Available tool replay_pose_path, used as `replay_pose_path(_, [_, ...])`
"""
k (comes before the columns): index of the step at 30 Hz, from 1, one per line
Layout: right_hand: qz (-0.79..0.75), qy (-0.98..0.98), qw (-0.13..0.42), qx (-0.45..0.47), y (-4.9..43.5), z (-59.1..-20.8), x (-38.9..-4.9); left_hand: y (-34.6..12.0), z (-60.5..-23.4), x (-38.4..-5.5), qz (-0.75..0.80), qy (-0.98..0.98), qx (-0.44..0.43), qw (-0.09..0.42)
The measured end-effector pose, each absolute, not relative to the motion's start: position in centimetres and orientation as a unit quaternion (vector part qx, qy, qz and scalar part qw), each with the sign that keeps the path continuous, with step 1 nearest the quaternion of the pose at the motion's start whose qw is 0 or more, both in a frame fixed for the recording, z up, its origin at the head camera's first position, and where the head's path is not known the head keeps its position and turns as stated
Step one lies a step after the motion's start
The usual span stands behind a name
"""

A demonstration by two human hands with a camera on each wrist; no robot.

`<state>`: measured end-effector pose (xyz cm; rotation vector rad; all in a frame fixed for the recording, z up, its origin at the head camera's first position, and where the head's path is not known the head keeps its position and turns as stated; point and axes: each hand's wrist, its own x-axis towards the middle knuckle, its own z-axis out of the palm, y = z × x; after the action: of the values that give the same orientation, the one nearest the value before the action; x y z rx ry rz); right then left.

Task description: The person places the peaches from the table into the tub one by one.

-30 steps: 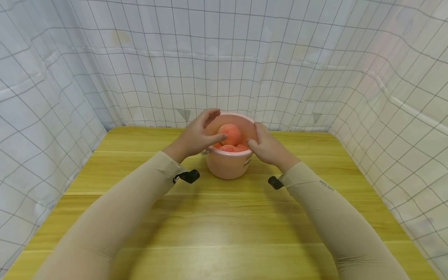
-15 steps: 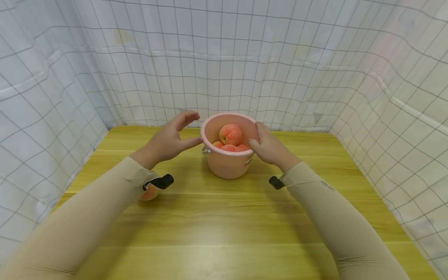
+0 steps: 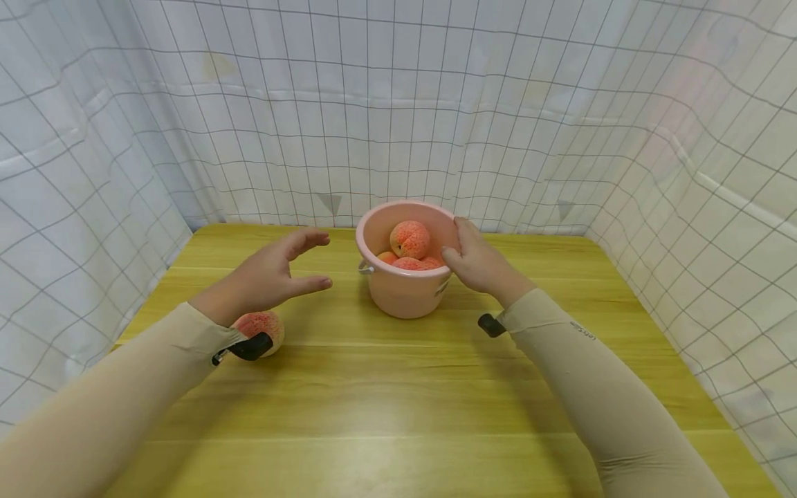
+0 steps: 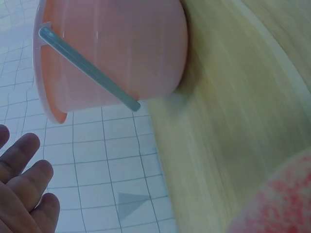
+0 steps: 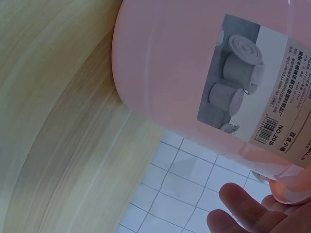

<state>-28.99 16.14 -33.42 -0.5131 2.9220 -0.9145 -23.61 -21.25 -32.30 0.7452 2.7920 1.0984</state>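
Observation:
A pink bucket [image 3: 405,296] stands upright at the back middle of the table, with several red-orange peaches [image 3: 410,239] inside. My right hand [image 3: 482,261] grips its right rim, thumb on the inner side; the fingers are partly hidden in the head view. To the left of the bucket, my left hand [image 3: 264,275] is spread in the air and holds nothing. Below its wrist, a single peach [image 3: 264,326] lies on the table, partly covered by the sleeve and wrist camera. In the left wrist view, that peach [image 4: 282,206] fills the lower right corner.
The wooden table [image 3: 398,401] reaches back to a white grid-patterned curtain [image 3: 411,104], which also closes both sides. A grey handle [image 4: 90,69] hangs down the bucket's side. A printed label [image 5: 257,90] is stuck on its right side.
My left hand has drawn back from above the bucket toward the left and nearer, fingers apart. The loose peach at the left has come into view. The right hand has stayed at the rim.

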Motion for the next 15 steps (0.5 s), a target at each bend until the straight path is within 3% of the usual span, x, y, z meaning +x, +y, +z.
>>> replay_pose_path(15, [-0.290,0.943,0.027,-0.159,16.2,-33.2,-28.8,-23.7,-34.0,-21.2,0.282,0.927,0.229,0.088])
